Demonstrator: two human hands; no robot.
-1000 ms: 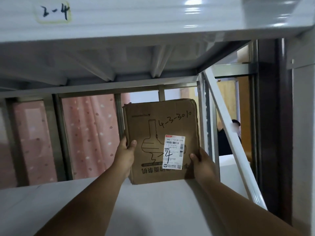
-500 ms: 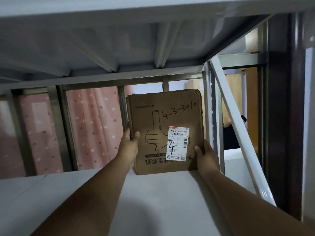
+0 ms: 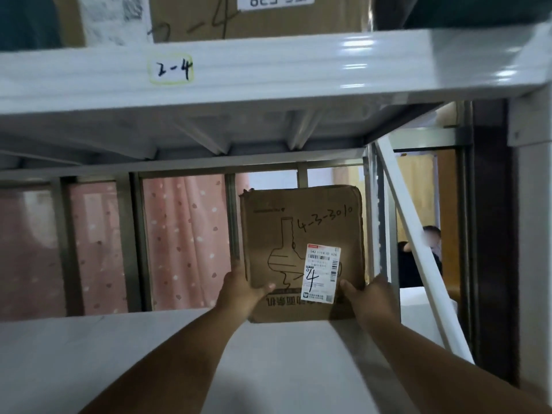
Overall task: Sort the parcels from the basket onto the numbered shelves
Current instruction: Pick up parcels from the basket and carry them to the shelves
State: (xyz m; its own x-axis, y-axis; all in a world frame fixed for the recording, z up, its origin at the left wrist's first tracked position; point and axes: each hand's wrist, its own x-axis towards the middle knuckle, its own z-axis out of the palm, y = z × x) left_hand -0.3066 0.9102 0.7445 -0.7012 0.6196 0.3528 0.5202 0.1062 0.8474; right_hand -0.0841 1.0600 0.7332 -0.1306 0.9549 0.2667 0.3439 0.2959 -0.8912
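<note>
Head view shows me a cardboard parcel [image 3: 301, 249] standing upright on its lower edge on the white shelf board [image 3: 149, 354], far back and toward the right end, near the rear frame of the rack. I read "4-3-3010" handwritten across its upper face, and a white shipping label [image 3: 321, 273] lower down carries a barcode and a large handwritten 4. A line drawing of a machine and a row of printed characters, upside down, sit on the same face.

I see the left hand [image 3: 239, 288] gripping the parcel's lower left edge, thumb pressed across the front face and the other fingers wrapped behind the box, out of my sight. The right hand [image 3: 372, 297] grips the lower right corner the same way, thumb lying on the front just beside the label, remaining fingers hidden behind the cardboard. Both forearms reach in over the shelf board from the bottom of the frame.

Above, the front lip of the next shelf [image 3: 298, 67] bears a small tag [image 3: 171, 69] handwritten "2-4". On that upper shelf I see another cardboard box [image 3: 254, 19] with handwriting on it and a white sticker reading upside down.

A white diagonal brace [image 3: 418, 249] slants down at the right of the parcel. Behind the rack hangs a pink curtain [image 3: 185, 240] with pale dots, and a person in dark clothing [image 3: 418, 264] stands beyond the brace on the right.
</note>
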